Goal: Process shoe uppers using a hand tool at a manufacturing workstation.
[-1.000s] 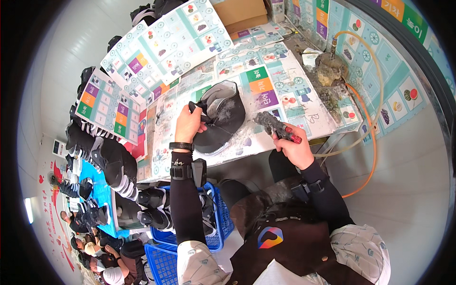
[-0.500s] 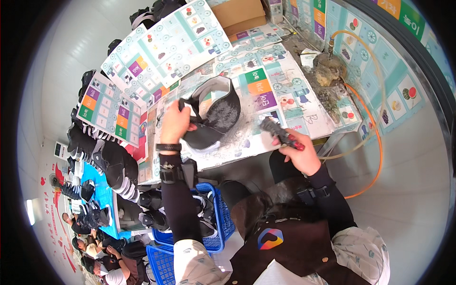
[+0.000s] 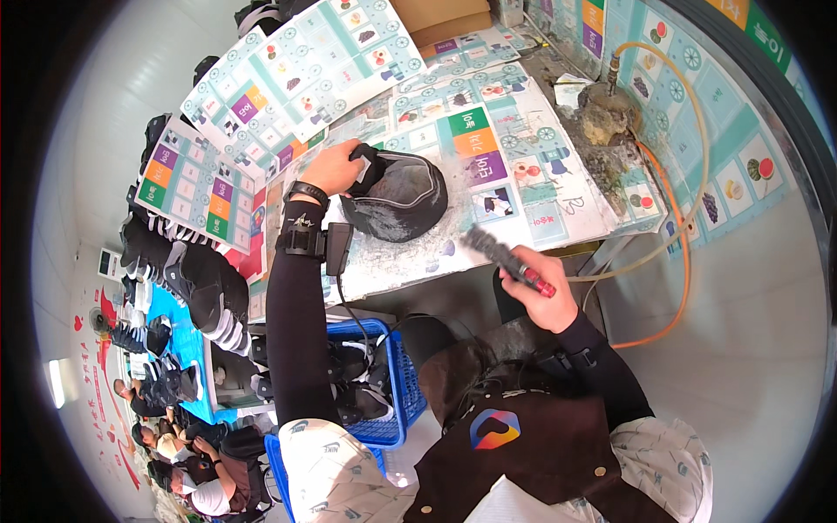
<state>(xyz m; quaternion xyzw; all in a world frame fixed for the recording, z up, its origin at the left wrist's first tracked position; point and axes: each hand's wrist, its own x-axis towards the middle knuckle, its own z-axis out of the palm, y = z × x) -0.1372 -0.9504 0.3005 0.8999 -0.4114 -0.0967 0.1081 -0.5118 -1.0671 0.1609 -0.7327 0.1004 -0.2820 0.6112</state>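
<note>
A black cap [image 3: 397, 213] rests on the worktable, its hollow inside partly showing and pale dust on its surface. My left hand [image 3: 333, 169] is closed on the cap's far left edge, with a dark flap of it under the fingers. Off the table's front edge, my right hand [image 3: 542, 292] grips a dark grey and red air blow gun [image 3: 506, 257]. Its nozzle points up and left toward the cap, with a gap between them. A pale yellow hose [image 3: 641, 272] runs from it to the right.
Printed card covers the dusty worktable [image 3: 558, 228]; card panels [image 3: 305, 74] stand at its back left. A crusted fitting [image 3: 608, 118] and an orange hose [image 3: 684, 288] are at right. Nested black caps [image 3: 205, 283] stand left, a blue basket [image 3: 405, 383] below. People sit at the far lower left.
The cap has been turned and shifted slightly right, so its rounded side faces me. My left hand has moved up and away from me; the blow gun has dropped slightly and moved a little left.
</note>
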